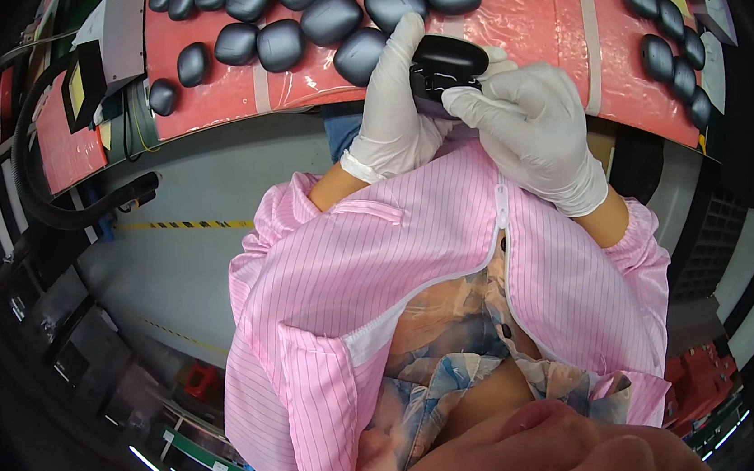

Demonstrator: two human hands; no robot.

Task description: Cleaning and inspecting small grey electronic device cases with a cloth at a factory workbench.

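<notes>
A glossy black earbud charging case [449, 58] is held with its lid up, just past the table's near edge. My left hand [396, 106], in a white glove, is closed around the left side of the case. My right hand [538, 134], gloved too, is closed at the case's right side, fingers bent and pinched. What looks like a thin white stick [506, 106] shows between those fingers, its tip by the open inside of the case. The fingers partly hide the inside of the case. Several dark grey-blue closed cases [332, 18] lie just beyond my left hand.
The table has a glossy red-pink cover [537, 16] with pale strips across it. More small dark cases [658, 57] lie in a cluster at the right. A grey box-shaped device [118, 42] stands at the left, near a thick black hose [26, 169].
</notes>
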